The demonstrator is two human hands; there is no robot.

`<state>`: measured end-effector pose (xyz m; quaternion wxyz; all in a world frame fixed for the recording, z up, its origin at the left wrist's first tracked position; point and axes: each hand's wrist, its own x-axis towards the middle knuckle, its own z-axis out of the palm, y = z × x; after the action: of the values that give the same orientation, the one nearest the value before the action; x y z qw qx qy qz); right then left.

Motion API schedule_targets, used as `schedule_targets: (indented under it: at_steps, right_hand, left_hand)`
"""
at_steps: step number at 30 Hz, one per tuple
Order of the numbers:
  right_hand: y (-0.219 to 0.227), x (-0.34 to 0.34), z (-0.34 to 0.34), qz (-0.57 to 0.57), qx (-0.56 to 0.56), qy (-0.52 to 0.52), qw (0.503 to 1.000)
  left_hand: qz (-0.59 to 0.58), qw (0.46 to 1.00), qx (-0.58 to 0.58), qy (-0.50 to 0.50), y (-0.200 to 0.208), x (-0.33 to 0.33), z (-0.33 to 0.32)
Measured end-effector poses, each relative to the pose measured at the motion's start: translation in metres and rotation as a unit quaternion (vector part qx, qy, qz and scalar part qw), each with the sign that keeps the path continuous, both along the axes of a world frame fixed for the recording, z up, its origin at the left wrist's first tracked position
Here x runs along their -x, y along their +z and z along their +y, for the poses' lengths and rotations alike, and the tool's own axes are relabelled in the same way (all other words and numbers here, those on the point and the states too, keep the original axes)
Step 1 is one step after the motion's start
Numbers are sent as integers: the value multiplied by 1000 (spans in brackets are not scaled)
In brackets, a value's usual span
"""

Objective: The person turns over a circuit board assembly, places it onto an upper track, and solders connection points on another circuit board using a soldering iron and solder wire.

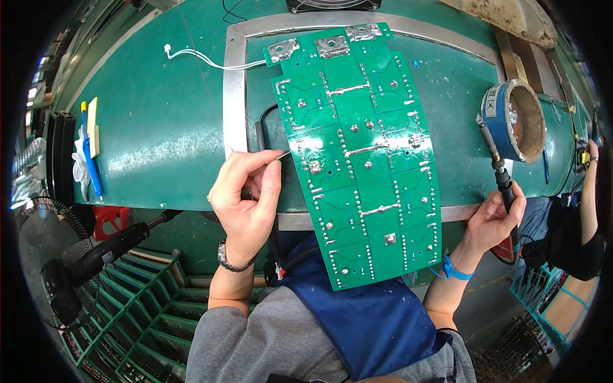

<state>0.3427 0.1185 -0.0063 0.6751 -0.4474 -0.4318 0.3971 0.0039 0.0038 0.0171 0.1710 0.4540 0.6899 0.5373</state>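
Note:
A long green circuit board (348, 179) lies solder side up in front of me, its near end reaching over the table edge toward my lap. Rows of solder joints and three silvery bars cross it. Beside its left edge, my left hand (249, 195) pinches a thin silvery wire (284, 154), which looks like solder wire. To the right of the board, my right hand (497, 217) grips a soldering iron (503, 182) by its dark handle. The iron's tip points up against or close to the left side of a blue-wrapped round container (495, 121); contact is unclear.
The board rests over a metal frame (235, 115) on the green table (159, 134). A white cable (211, 62) runs from its far left corner. A blue pen (91, 163) lies at left. A fan (70, 255) and green racks (140, 300) stand below left; another person's arm (589, 191) shows far right.

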Motion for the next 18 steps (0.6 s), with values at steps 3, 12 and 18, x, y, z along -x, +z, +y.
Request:
schedule_targets:
  at_steps: [3,12,18]
  right_hand:
    - [0,-3,0,1,-6,14,1000]
    - [-3,-3,2,-9,-1,1,1000]
    - [0,-2,2,-13,3,-19,1000]
  left_hand:
    - [4,1000,5,-3,2,0,2]
    - [-2,1000,20,1,2,0,1]
    - [10,1000,22,-5,5,0,3]
